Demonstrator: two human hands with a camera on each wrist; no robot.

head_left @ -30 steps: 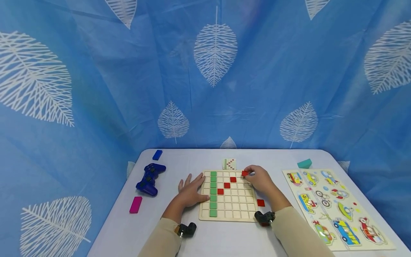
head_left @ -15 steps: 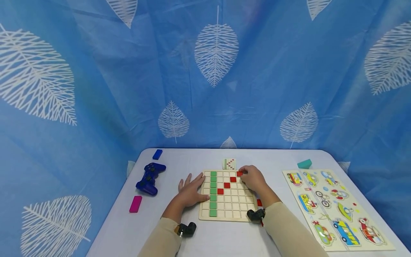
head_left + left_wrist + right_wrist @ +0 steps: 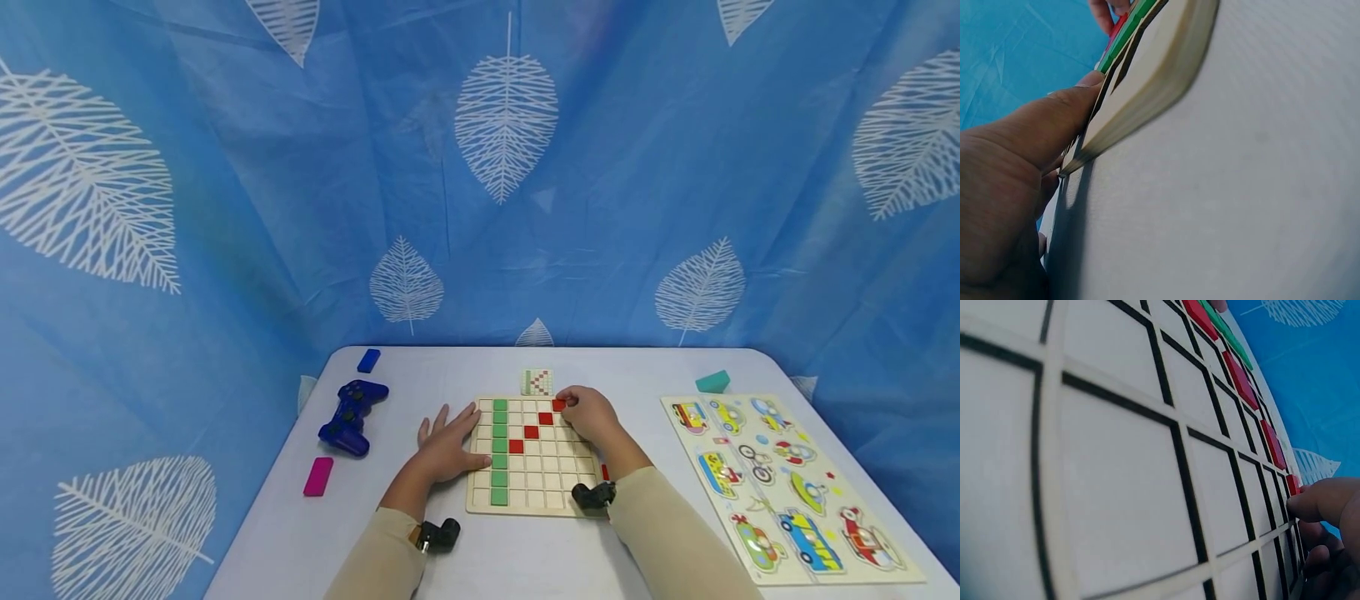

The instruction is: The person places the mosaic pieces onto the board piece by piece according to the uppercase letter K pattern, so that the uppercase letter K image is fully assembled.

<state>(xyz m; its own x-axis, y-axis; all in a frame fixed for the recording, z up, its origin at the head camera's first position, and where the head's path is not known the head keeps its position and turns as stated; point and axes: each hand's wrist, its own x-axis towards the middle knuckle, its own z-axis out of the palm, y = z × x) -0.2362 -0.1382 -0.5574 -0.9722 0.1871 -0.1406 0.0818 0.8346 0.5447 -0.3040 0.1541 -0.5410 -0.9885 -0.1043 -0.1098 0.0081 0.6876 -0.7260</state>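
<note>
A wooden grid board [image 3: 534, 498] lies on the table, with a column of green square tiles [image 3: 499, 462] and a rising diagonal of red tiles [image 3: 531, 432] in its cells. My left hand [image 3: 442, 451] rests spread at the board's left edge; its thumb [image 3: 1054, 119] lies on the rim in the left wrist view. With thumb and fingertips, my right hand [image 3: 596, 419] pinches a red square tile [image 3: 1293, 484] at a top-row cell, at the diagonal's upper end. Another red tile [image 3: 604, 472] shows partly beside the board's right edge, mostly hidden by my right wrist.
A small pattern card [image 3: 537, 382] lies behind the board. To the left are a blue game controller [image 3: 352, 417], a blue block [image 3: 368, 361] and a pink block [image 3: 318, 477]. A vehicle puzzle board [image 3: 787, 492] and a teal block [image 3: 712, 382] occupy the right side.
My right hand has moved left with the red tile, from the board's top right corner to the cell ending the red diagonal. My left hand has stayed in place.
</note>
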